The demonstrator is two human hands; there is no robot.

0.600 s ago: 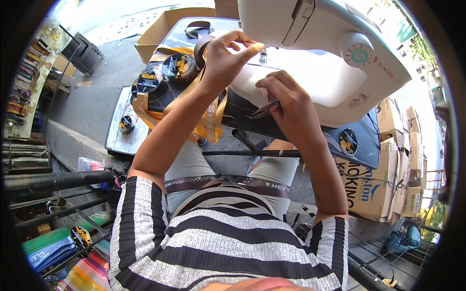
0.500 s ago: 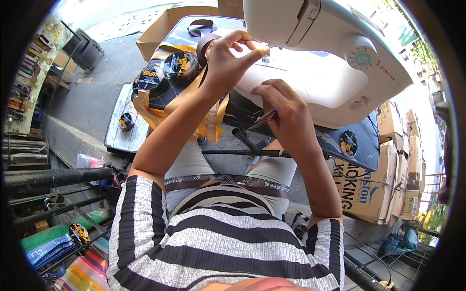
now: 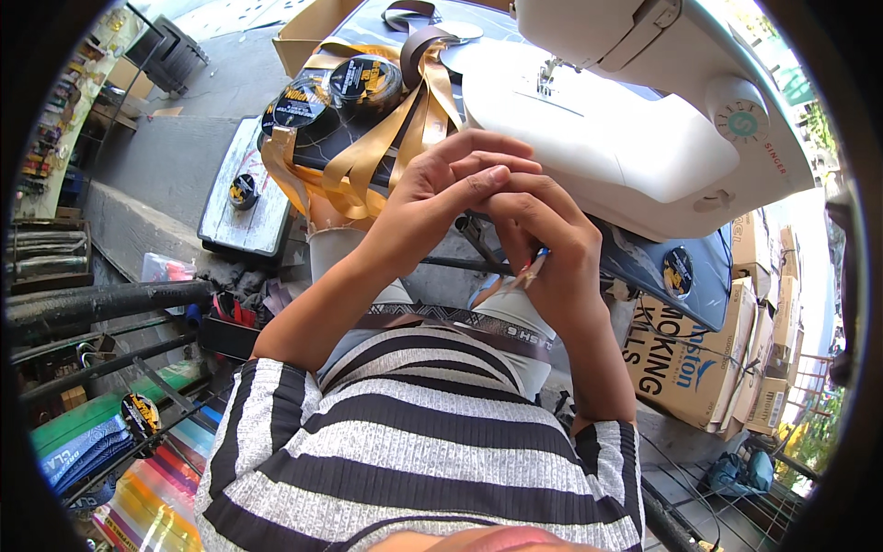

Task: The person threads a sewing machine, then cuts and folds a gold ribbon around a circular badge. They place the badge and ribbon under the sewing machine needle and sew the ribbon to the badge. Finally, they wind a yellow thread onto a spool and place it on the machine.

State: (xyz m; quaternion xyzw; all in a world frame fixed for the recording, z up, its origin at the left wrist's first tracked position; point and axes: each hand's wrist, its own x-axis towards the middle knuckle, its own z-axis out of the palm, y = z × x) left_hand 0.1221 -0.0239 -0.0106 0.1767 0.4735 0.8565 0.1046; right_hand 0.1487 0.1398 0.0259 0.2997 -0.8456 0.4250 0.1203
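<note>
My left hand (image 3: 432, 189) is in front of the white sewing machine (image 3: 653, 175), fingers curled and meeting the fingertips of my right hand (image 3: 561, 239); whatever they pinch is too small to make out. My right hand also has small scissors (image 3: 532, 270) tucked in its palm, blades pointing down. Loose gold ribbons (image 3: 368, 156) and dark brown ribbon (image 3: 414, 64) lie left of the machine on the dark marbled table (image 3: 699, 294), beside two round containers with black-and-yellow labels (image 3: 363, 83). The presser foot (image 3: 547, 78) shows beyond my hands.
A white board stand (image 3: 239, 230) holds a small labelled roll at left. Black metal rails (image 3: 120, 304), colourful packets (image 3: 156, 497) and a shelf of goods (image 3: 60, 129) are farther left. Stacked cardboard boxes (image 3: 690, 368) and a teal bag (image 3: 740, 474) stand at right.
My left hand has come down from beside the needle toward me and now meets my right hand in front of the machine. The view has shifted, with the machine higher and farther right.
</note>
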